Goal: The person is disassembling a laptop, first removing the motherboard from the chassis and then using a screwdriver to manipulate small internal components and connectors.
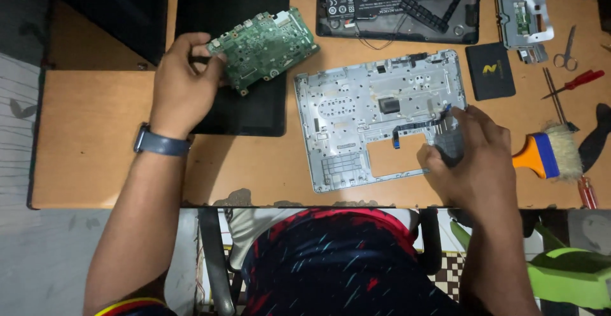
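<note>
Circuit board (265,47), green and flat, is being held up by the left hand (184,87) over a black tablet-like panel (232,10) near the far left part of the wooden counter (95,138). The left hand's fingers are clamped on the board's left edge, thumb on top. Judging by its look, the board is light, stiff and fragile, studded with small parts and connectors, so gripping it by its bare edges seems safest.

The right hand (474,157) is resting on the lower right corner of a silver laptop frame (375,115) lying flat near the middle of the counter, its fingers curled around a small dark part (450,147); I cannot tell how firmly it is gripping.

A black laptop base (398,4) is sitting at the far edge. Toward the right edge are lying a small metal bracket (525,17), a black square pad (490,71), scissors (565,52), a red-handled screwdriver (576,82) and an orange and blue brush (550,155).

Open room is showing along the near left part of the counter, where the wood is bare; the right side is looking crowded with tools. The near edge is running just in front of the person's lap.
</note>
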